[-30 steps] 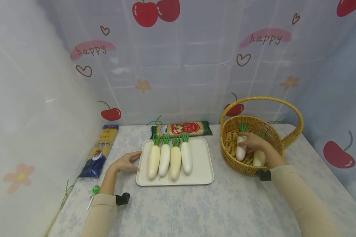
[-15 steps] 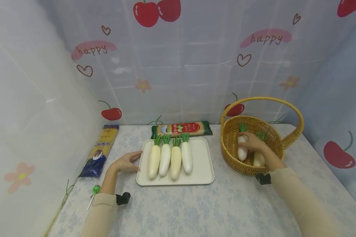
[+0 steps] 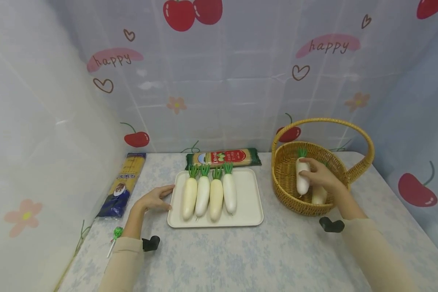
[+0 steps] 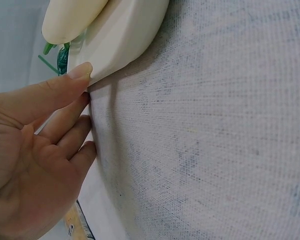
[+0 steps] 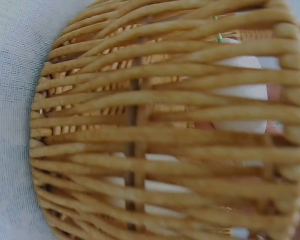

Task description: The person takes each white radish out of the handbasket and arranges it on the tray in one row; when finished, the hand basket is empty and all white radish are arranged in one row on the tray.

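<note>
My right hand (image 3: pixel 319 174) grips a white radish (image 3: pixel 302 182) with green leaves, holding it inside the wicker basket (image 3: pixel 288 198). A second, creamier radish (image 3: pixel 318 195) lies in the basket, partly under that hand. In the right wrist view the basket wall (image 5: pixel 165 95) covers most of the hand, and white radish (image 5: pixel 242 95) shows through its gaps. My left hand (image 3: pixel 154 199) touches the left edge of a white tray (image 3: pixel 250 202). In the left wrist view its thumb rests at the tray rim, fingers loosely extended. Several radishes (image 3: pixel 216 200) lie side by side on the tray.
Behind the tray lies a green-ended pasta packet (image 3: pixel 224 158). A yellow and blue pasta packet (image 3: pixel 122 184) and a green lollipop (image 3: pixel 117 233) are at the left. The basket's tall handle (image 3: pixel 323 120) arches above it. A printed curtain (image 3: pixel 219 89) hangs behind.
My right hand has lifted the white radish slightly and shifted it a little to the right within the basket. The left hand stays at the tray.
</note>
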Demonstrator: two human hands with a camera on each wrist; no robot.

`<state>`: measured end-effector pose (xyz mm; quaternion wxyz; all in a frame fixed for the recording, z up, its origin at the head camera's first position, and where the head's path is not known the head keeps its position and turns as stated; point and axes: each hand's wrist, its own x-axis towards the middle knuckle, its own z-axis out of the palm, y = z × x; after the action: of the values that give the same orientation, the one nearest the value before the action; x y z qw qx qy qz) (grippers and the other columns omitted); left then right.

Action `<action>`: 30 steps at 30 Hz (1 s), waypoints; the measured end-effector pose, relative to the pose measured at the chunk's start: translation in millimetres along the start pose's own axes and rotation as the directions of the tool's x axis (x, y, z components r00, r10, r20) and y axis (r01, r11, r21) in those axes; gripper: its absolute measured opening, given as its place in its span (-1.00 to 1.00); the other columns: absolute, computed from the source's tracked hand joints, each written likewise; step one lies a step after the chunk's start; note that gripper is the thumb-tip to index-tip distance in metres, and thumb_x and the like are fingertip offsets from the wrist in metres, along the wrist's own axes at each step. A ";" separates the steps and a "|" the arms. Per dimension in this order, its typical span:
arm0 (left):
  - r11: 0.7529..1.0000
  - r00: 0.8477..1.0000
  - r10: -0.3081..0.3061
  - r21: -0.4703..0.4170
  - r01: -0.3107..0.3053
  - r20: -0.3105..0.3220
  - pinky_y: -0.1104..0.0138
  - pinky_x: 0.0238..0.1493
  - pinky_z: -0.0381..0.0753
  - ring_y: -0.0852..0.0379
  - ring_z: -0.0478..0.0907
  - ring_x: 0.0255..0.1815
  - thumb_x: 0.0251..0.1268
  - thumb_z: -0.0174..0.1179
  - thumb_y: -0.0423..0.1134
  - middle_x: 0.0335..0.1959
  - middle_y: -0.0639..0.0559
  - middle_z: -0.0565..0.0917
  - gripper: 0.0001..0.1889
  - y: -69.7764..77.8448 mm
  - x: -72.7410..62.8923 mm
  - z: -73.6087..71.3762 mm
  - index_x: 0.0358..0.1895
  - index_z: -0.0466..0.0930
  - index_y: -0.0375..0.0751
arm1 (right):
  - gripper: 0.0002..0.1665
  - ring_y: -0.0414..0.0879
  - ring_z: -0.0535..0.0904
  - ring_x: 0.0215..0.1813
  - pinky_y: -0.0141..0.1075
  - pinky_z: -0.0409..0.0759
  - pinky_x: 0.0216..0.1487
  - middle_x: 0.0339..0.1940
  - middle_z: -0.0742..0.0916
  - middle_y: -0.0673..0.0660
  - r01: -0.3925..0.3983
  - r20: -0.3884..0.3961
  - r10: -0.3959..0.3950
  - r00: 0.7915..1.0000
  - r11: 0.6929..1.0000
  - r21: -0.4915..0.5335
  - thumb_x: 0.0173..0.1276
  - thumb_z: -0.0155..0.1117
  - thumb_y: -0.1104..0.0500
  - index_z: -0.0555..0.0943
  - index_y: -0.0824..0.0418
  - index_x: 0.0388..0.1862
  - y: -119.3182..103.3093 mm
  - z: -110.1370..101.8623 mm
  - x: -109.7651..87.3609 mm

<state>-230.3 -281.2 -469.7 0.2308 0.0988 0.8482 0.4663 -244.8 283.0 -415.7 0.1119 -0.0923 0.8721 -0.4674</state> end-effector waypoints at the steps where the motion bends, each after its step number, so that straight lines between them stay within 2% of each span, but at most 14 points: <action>1: 1.000 1.000 -0.001 0.000 0.001 0.001 -0.07 0.37 0.10 -0.26 -0.03 0.45 -0.09 0.36 -0.53 0.42 -0.36 0.08 -0.04 0.1 0.1 -0.1 0.44 0.00 -0.44 | -0.26 0.42 0.40 0.15 -0.01 0.59 -0.10 0.27 0.26 0.65 0.006 -0.005 -0.006 1.000 1.000 -0.001 0.45 0.04 0.09 0.04 0.35 0.47 -0.7 -1.4 -1.9; 5: 1.000 1.000 -0.003 -0.003 0.003 0.004 -0.07 0.37 0.10 -0.26 -0.03 0.45 -0.09 0.35 -0.52 0.42 -0.36 0.08 -0.04 0.3 0.5 -0.4 0.44 0.00 -0.43 | -0.24 0.38 0.46 0.08 0.00 0.60 -0.11 0.19 0.36 0.65 0.006 -0.028 -0.007 1.000 1.000 -0.018 0.44 0.04 0.06 0.05 0.32 0.47 0.1 -6.7 -7.3; 9: 1.000 1.000 0.000 -0.011 0.000 0.005 -0.07 0.36 0.10 -0.27 -0.04 0.45 -0.09 0.35 -0.53 0.43 -0.36 0.07 -0.04 0.4 0.2 -0.3 0.44 0.00 -0.43 | -0.23 0.31 0.51 0.02 -0.07 0.63 -0.16 0.16 0.39 0.63 0.006 -0.038 -0.006 0.999 1.000 -0.005 0.44 0.05 0.04 0.04 0.27 0.49 0.6 -8.6 -12.4; 18: 1.000 1.000 0.014 -0.004 -0.014 0.003 -0.08 0.36 0.10 -0.28 -0.03 0.45 -0.08 0.34 -0.54 0.42 -0.37 0.07 -0.05 0.4 -0.7 -0.1 0.44 0.00 -0.45 | -0.22 0.41 0.42 0.11 -0.07 0.64 -0.18 0.27 0.28 0.60 0.047 -0.045 -0.047 0.998 0.999 0.012 0.43 0.09 0.09 0.03 0.26 0.50 -12.7 -4.4 -26.2; 23: 1.000 1.000 0.015 -0.001 -0.015 0.001 -0.09 0.37 0.07 -0.28 -0.03 0.45 -0.08 0.34 -0.53 0.42 -0.38 0.07 -0.05 0.8 -0.5 0.2 0.44 -0.01 -0.46 | -0.23 0.37 0.44 0.08 -0.14 0.63 -0.21 0.24 0.33 0.55 0.086 -0.063 -0.086 0.994 0.996 -0.001 0.41 0.11 0.07 0.08 0.24 0.48 -20.9 -3.3 -35.1; 30: 1.000 1.000 0.013 0.004 -0.013 -0.001 -0.09 0.37 0.06 -0.28 -0.03 0.45 -0.08 0.35 -0.53 0.42 -0.38 0.08 -0.05 0.2 -0.3 0.1 0.44 0.00 -0.46 | -0.27 0.38 0.42 0.11 -0.12 0.60 -0.18 0.26 0.33 0.51 0.124 -0.049 -0.123 0.991 0.992 0.016 0.41 0.11 0.10 0.11 0.26 0.47 -34.4 4.2 -47.8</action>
<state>-230.1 -281.1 -469.5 0.2273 0.1048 0.8487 0.4659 -195.9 273.6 -384.0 0.0629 -0.1338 0.8626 -0.4838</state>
